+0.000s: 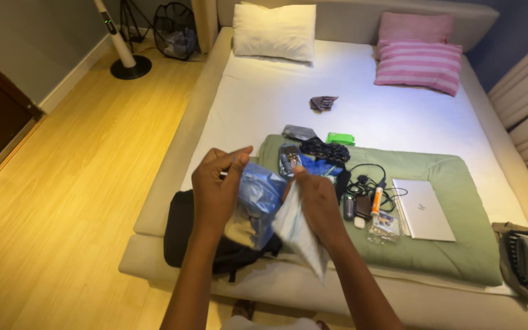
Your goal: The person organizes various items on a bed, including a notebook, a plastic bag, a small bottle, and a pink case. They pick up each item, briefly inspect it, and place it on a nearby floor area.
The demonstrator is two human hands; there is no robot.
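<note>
Head view looks down at a bed (362,116). Left hand (218,189) is closed around the top of a clear blue bag (259,198), thumb and fingers pinching it. Right hand (316,205) grips a pale plastic pouch (297,235) hanging just beside the bag. Both are held above a black backpack (181,235) at the bed's near edge. A laptop (423,209) lies on the green blanket (459,244).

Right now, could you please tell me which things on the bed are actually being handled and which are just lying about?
In hand:
left hand grips a clear blue plastic bag
right hand holds a pale crinkled plastic bag

Lying about:
silver laptop
tangled black cable
small bright green box
white pillow
pink striped pillow
black backpack
</note>
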